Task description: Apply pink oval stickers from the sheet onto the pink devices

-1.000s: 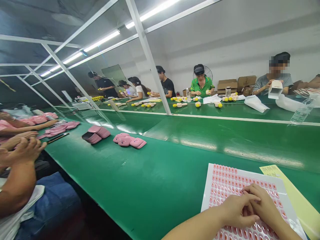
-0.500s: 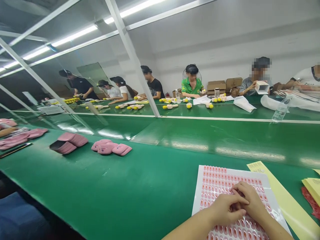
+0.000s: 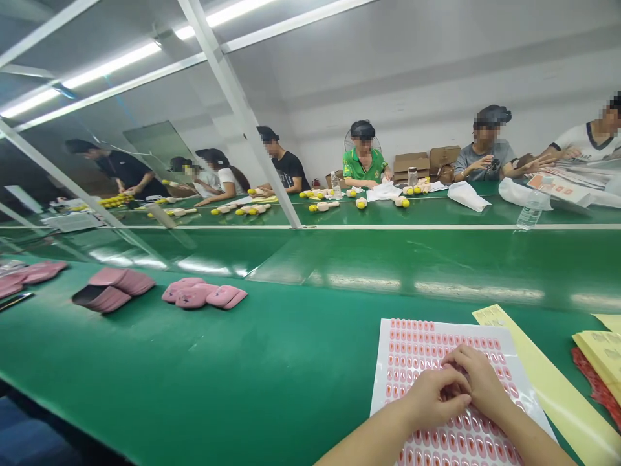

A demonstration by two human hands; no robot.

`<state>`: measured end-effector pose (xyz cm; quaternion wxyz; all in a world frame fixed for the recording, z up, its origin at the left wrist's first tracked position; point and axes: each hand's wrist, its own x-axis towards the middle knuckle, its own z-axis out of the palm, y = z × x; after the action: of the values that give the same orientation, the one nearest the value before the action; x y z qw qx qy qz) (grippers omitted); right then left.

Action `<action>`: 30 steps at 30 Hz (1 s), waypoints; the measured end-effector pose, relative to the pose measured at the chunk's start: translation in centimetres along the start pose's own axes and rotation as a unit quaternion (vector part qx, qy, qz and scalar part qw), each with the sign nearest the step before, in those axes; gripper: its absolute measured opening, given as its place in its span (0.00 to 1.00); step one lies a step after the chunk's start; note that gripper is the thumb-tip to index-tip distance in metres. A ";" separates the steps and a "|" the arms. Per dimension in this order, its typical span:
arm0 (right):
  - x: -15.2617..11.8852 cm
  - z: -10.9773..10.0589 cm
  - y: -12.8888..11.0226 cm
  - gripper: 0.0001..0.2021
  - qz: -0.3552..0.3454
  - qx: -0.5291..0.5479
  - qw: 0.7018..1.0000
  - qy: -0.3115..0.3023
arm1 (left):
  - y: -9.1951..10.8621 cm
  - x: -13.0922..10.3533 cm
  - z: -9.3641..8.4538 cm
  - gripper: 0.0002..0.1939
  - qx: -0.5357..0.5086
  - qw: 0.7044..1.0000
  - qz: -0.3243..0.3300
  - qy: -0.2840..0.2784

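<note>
Stickers, small pink ovals with a red mark in the middle, fill most of a white sheet lying flat on the green table in front of the person. The left hand and the right hand meet over the middle of the sheet, hiding some of the stickers. Their fingers are bent inward and come together, and the left thumb points across to the right hand with a gap below the left forefinger. Several fingertips are hidden, so I cannot tell whether they pinch anything. Just beside the sheet, on its right, a long yellow paper lies slantwise; farther right, a yellow pile sits over something red. Well apart on the left, a few pink pouches lie near a pink stack. Beyond a white strip, a co-worker in a green shirt sits near yellow-tipped pieces, and a clear bottle stands farther right.
</note>
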<state>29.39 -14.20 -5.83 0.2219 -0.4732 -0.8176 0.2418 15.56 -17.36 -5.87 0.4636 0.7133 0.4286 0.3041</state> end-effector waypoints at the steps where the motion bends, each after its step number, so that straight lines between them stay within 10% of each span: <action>1: 0.0 0.0 0.0 0.06 0.004 0.002 1.000 0.003 | -0.1 0.0 0.0 0.09 0.012 1.000 0.002 -0.001; 14: 0.1 0.2 0.0 0.12 0.012 0.023 0.999 0.021 | -0.7 0.0 0.3 0.06 0.076 0.996 0.030 -0.027; 30: 0.2 1.0 0.6 0.10 0.017 0.018 0.998 0.057 | -0.2 -0.1 -0.4 0.36 -0.048 0.998 0.009 -0.037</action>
<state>29.08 -13.96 -6.97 0.2731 -0.4958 -0.7908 0.2329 15.13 -17.21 -5.96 0.5099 0.7050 0.3896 0.3020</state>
